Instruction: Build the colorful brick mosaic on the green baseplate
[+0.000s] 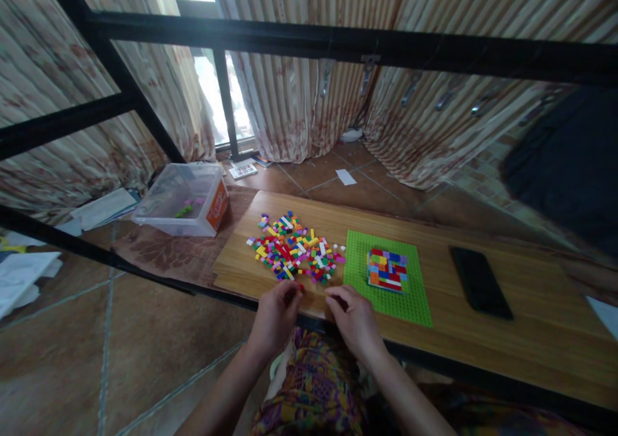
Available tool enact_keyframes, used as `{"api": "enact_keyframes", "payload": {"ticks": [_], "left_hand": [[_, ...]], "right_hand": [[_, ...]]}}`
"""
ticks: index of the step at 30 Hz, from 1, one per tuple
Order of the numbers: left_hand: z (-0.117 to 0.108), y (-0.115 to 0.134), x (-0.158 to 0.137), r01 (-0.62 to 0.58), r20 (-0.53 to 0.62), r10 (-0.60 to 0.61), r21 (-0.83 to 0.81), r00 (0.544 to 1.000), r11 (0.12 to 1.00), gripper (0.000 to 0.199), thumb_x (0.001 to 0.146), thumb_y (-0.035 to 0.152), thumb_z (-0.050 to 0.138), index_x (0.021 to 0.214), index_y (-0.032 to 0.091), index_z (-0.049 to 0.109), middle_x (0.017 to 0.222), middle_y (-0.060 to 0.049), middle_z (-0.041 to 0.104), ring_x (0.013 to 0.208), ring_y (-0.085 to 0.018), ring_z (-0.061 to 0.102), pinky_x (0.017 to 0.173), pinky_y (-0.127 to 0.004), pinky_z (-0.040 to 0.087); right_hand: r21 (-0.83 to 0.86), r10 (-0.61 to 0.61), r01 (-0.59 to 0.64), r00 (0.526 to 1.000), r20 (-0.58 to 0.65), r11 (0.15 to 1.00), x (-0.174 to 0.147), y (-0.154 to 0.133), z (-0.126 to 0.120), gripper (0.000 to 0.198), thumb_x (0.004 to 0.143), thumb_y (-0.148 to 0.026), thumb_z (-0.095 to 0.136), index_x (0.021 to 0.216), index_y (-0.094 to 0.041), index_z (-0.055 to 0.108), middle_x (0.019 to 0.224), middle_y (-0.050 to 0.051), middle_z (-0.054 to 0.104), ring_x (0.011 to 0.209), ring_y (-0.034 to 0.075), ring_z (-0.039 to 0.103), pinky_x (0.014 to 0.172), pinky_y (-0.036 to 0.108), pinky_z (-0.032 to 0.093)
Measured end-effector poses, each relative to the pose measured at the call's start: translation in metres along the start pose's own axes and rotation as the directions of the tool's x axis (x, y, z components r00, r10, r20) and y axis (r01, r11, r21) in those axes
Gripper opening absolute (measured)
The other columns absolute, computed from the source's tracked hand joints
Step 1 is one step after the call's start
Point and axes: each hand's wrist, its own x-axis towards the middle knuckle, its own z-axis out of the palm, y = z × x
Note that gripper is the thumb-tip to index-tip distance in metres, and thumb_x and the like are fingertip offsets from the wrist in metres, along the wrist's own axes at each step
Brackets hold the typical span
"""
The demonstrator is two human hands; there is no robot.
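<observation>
Near the table's front edge, my left hand (276,313) is closed in a pinch, with a small red toy brick (302,288) showing at its fingertips. To its right, my right hand (355,319) is also pinched, just left of the green baseplate (421,294); whatever lies between its fingertips is too small to make out. A loose pile of colourful toy bricks (294,246) spreads over the wood just beyond both hands. On the baseplate sits a low, multicoloured block of joined bricks (387,270), roughly square.
A black phone (480,281) lies right of the baseplate on the wooden table (541,313). At the left stands a clear plastic box (178,198) with a few green and pink pieces inside. A black metal bar (299,37) crosses above, before striped curtains (309,114).
</observation>
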Motion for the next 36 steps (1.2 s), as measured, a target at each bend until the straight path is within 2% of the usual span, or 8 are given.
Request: {"api": "enact_keyframes", "payload": {"ticks": [2, 5, 7, 10, 15, 21, 28, 36], "left_hand": [[0.001, -0.002, 0.004, -0.084, 0.025, 0.081, 0.18, 0.996, 0.98, 0.01, 0.084, 0.019, 0.053, 0.081, 0.019, 0.063, 0.079, -0.002, 0.065, 0.074, -0.016, 0.061, 0.07, -0.025, 0.044], [0.009, -0.007, 0.01, -0.15, 0.034, 0.147, 0.313, 0.989, 0.938, 0.012, 0.085, 0.016, 0.05, 0.082, 0.019, 0.061, 0.082, -0.004, 0.066, 0.078, -0.017, 0.063, 0.072, -0.027, 0.044], [0.016, -0.01, 0.014, -0.153, 0.008, 0.159, 0.325, 0.987, 0.933, 0.011, 0.084, 0.015, 0.051, 0.087, 0.02, 0.061, 0.082, -0.003, 0.066, 0.077, -0.017, 0.063, 0.072, -0.026, 0.045], [0.022, -0.011, 0.018, -0.147, -0.036, 0.159, 0.233, 0.987, 0.961, 0.018, 0.082, 0.012, 0.054, 0.097, 0.02, 0.06, 0.082, -0.001, 0.066, 0.071, -0.014, 0.062, 0.068, -0.024, 0.046], [0.016, -0.011, 0.015, -0.155, -0.111, 0.165, 0.091, 0.98, 0.984, 0.018, 0.083, 0.013, 0.053, 0.099, 0.019, 0.058, 0.077, 0.001, 0.062, 0.065, -0.012, 0.059, 0.064, -0.022, 0.046], [0.007, -0.016, 0.017, -0.229, -0.085, 0.262, 0.285, 0.961, 0.931, 0.022, 0.083, 0.01, 0.048, 0.098, 0.02, 0.062, 0.093, -0.005, 0.063, 0.08, -0.016, 0.062, 0.073, -0.027, 0.049], [0.011, -0.012, 0.028, -0.193, -0.01, 0.223, 0.467, 0.975, 0.863, 0.02, 0.087, 0.012, 0.047, 0.097, 0.021, 0.062, 0.095, -0.005, 0.06, 0.081, -0.017, 0.063, 0.074, -0.028, 0.05], [0.015, -0.016, 0.03, -0.171, -0.035, 0.223, 0.53, 0.974, 0.83, 0.016, 0.092, 0.019, 0.046, 0.092, 0.02, 0.062, 0.093, -0.005, 0.061, 0.077, -0.016, 0.063, 0.066, -0.026, 0.048]], "right_hand": [[-0.141, -0.04, 0.04, 0.999, -0.003, 0.989, 0.006, -0.001, 0.0, 0.02, 0.087, -0.025, 0.051, 0.091, -0.02, 0.07, 0.091, 0.006, 0.07, 0.085, 0.02, 0.064, 0.08, 0.033, 0.045], [-0.287, -0.053, 0.053, 0.999, 0.008, 0.956, 0.013, -0.003, 0.004, 0.019, 0.087, -0.022, 0.05, 0.09, -0.021, 0.069, 0.091, 0.005, 0.07, 0.085, 0.02, 0.063, 0.078, 0.031, 0.044], [-0.341, -0.054, 0.053, 0.999, 0.006, 0.939, 0.017, -0.004, 0.007, 0.019, 0.088, -0.023, 0.05, 0.09, -0.021, 0.069, 0.091, 0.004, 0.07, 0.085, 0.02, 0.063, 0.076, 0.03, 0.043], [-0.389, -0.059, 0.042, 0.998, -0.03, 0.92, 0.022, -0.004, 0.011, 0.018, 0.089, -0.027, 0.051, 0.092, -0.022, 0.069, 0.091, 0.004, 0.07, 0.087, 0.02, 0.064, 0.075, 0.029, 0.042], [-0.43, -0.016, -0.038, 0.993, -0.121, 0.902, 0.027, -0.001, 0.012, 0.02, 0.089, -0.036, 0.054, 0.097, -0.023, 0.068, 0.087, 0.003, 0.072, 0.08, 0.021, 0.065, 0.069, 0.028, 0.04], [-0.39, -0.027, -0.031, 0.989, -0.143, 0.92, 0.023, 0.002, 0.009, 0.021, 0.092, -0.029, 0.048, 0.097, -0.022, 0.068, 0.095, 0.003, 0.072, 0.087, 0.02, 0.065, 0.075, 0.028, 0.042], [-0.431, -0.113, 0.059, 0.988, -0.101, 0.9, 0.032, -0.004, 0.008, 0.023, 0.091, -0.023, 0.048, 0.101, -0.021, 0.069, 0.099, 0.006, 0.068, 0.096, 0.021, 0.06, 0.085, 0.03, 0.042], [-0.564, 0.023, -0.064, 0.997, -0.08, 0.824, 0.047, -0.025, 0.016, 0.016, 0.088, -0.028, 0.056, 0.094, -0.022, 0.069, 0.101, 0.008, 0.063, 0.098, 0.024, 0.057, 0.083, 0.032, 0.043]]}}
